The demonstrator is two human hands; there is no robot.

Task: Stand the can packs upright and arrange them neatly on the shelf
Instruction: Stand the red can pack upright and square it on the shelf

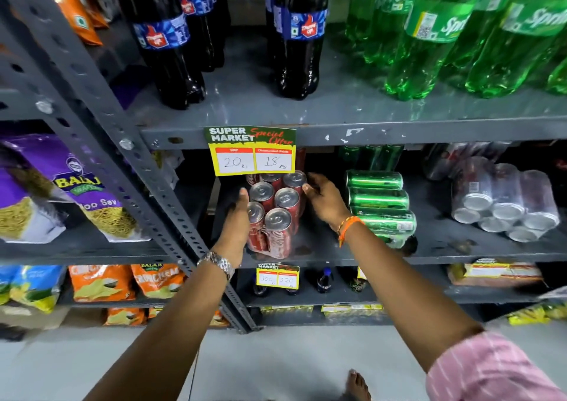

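A shrink-wrapped pack of red cola cans [276, 213] stands upright on the grey middle shelf [322, 256], silver tops facing up. My left hand [236, 222] presses flat against the pack's left side. My right hand [323, 199] grips its far right corner. To the right, a pack of green cans [380, 204] lies on its side. Further right, a pack of dark cans in clear wrap [503, 201] also lies on its side, can ends facing me.
A yellow price tag [251, 152] hangs from the upper shelf edge just above the red pack. Dark cola bottles [300, 32] and green soda bottles [429, 32] stand on the shelf above. A slotted steel upright [129, 152] and snack bags [46, 186] are at the left.
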